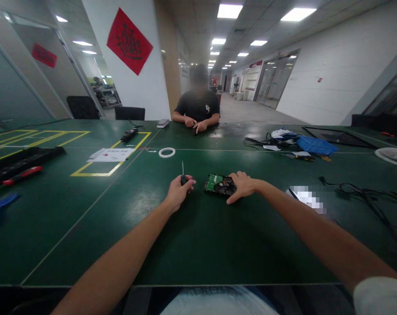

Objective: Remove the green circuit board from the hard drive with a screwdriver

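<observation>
My left hand (180, 191) is closed around the dark handle of a small screwdriver (183, 176), whose thin metal shaft points up and away from me. To its right, a hard drive (219, 184) lies on the green table (185, 245), with its green circuit board facing up. My right hand (242, 186) grips the right end of the drive, thumb at the near edge and fingers over the far side. Part of the drive is hidden under that hand. The screwdriver tip is apart from the drive.
A white tape ring (166, 152) lies beyond my left hand. Paper (111, 155) rests inside a yellow taped frame. A red screwdriver (22, 175) is at far left, a blue tray (316, 145) and black cables (365, 190) at right. Another person (198, 105) sits opposite.
</observation>
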Available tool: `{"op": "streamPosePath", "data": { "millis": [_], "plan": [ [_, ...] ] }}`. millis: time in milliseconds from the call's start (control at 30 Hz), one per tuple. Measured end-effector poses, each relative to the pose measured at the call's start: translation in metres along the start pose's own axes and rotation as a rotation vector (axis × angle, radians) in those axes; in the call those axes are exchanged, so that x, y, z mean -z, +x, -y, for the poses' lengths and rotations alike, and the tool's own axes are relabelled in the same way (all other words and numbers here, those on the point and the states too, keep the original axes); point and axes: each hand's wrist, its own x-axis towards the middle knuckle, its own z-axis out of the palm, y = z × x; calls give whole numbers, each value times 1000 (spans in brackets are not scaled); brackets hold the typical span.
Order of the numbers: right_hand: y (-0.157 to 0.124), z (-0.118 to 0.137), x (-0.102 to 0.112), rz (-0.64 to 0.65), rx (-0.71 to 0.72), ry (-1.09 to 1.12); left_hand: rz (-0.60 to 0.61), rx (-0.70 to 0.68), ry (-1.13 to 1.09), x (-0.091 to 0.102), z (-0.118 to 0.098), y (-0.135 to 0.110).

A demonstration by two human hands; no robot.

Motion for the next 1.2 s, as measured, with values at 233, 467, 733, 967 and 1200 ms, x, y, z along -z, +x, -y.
{"op": "streamPosePath", "data": {
  "millis": [233,467,733,967,1200],
  "plan": [
    [-21,9,-32,-242,-47,211,-57,28,118,-11,-5,-16],
    [-36,38,-50,-461,-219,487,-39,100,20,-28,-3,-25],
    [-36,72,-61,-647,-182,625,164,250,-406,-44,-9,-38],
    [-39,91,-72,-671,-202,763,112,261,-500,-43,-8,-36],
    [-35,67,-65,-435,-150,1438,105,287,-502,-31,-13,-30]
  ]
}}
